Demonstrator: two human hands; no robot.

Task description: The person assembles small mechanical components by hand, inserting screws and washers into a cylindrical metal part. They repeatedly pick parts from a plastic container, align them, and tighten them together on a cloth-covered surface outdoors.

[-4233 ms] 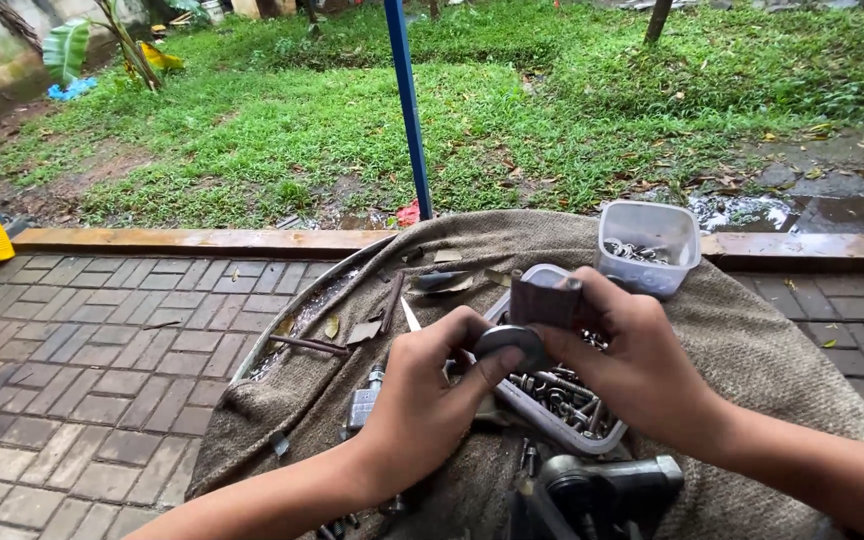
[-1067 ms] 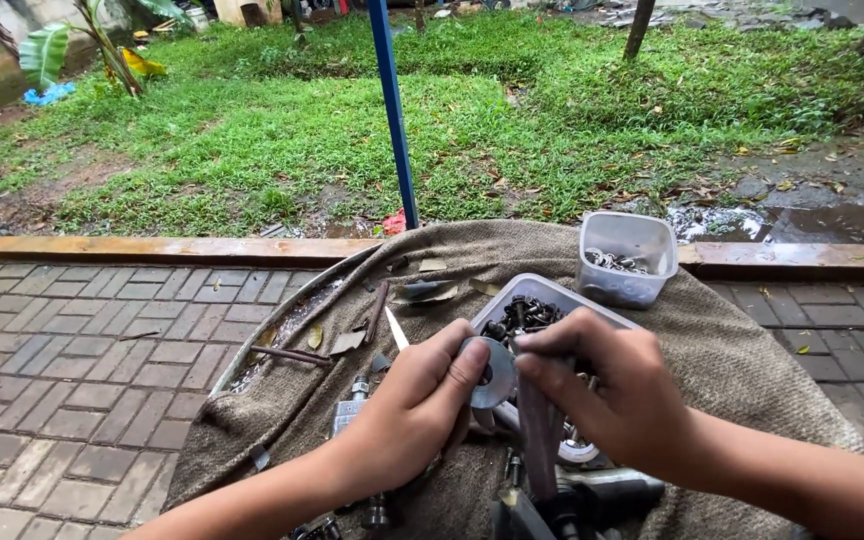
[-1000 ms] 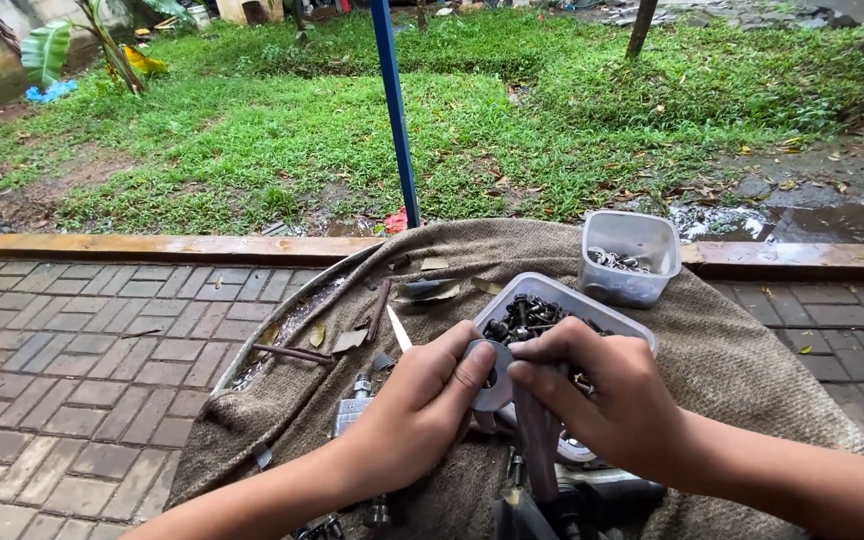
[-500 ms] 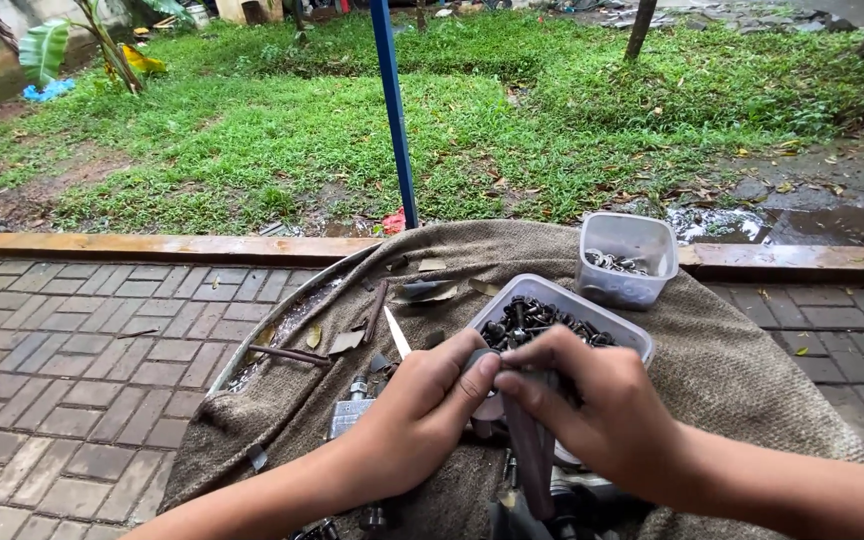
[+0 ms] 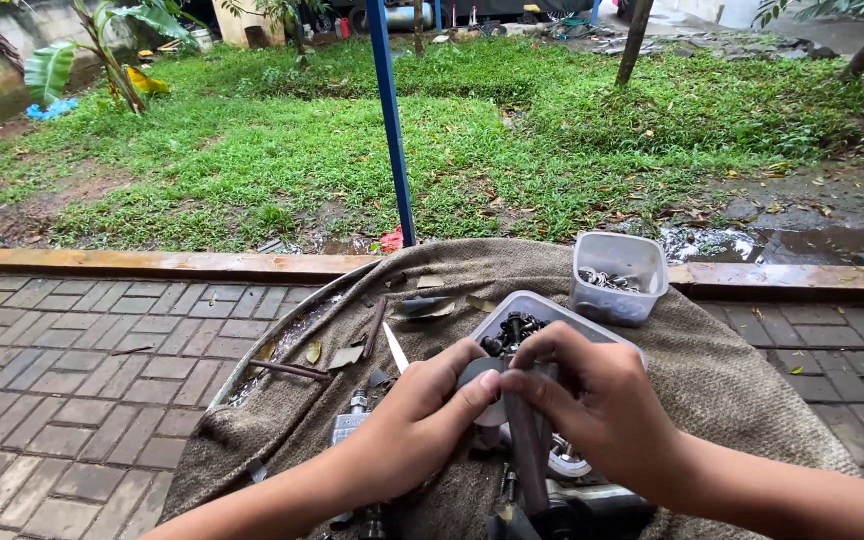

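My left hand point(image 5: 414, 420) and my right hand point(image 5: 597, 405) meet over a round table covered in brown sackcloth point(image 5: 732, 390). Between their fingertips they pinch a small grey round metal part point(image 5: 479, 374). A dark upright metal bar point(image 5: 526, 450) stands under my right hand, rising from a dark tool body point(image 5: 577, 515) at the bottom edge. Just behind the hands lies a flat clear tray point(image 5: 522, 318) with several dark screws and small parts.
A clear plastic tub point(image 5: 616, 277) with small metal bits stands at the back right of the cloth. Loose metal pieces, a white blade-like strip point(image 5: 395, 347) and rusty rods point(image 5: 287, 369) lie to the left. A blue pole point(image 5: 392, 120) rises behind the table; brick paving and grass surround it.
Four seconds ago my hands held a dark block higher up. Since one second ago they stay together on the small part, shifting slightly; the view has tilted down a little.
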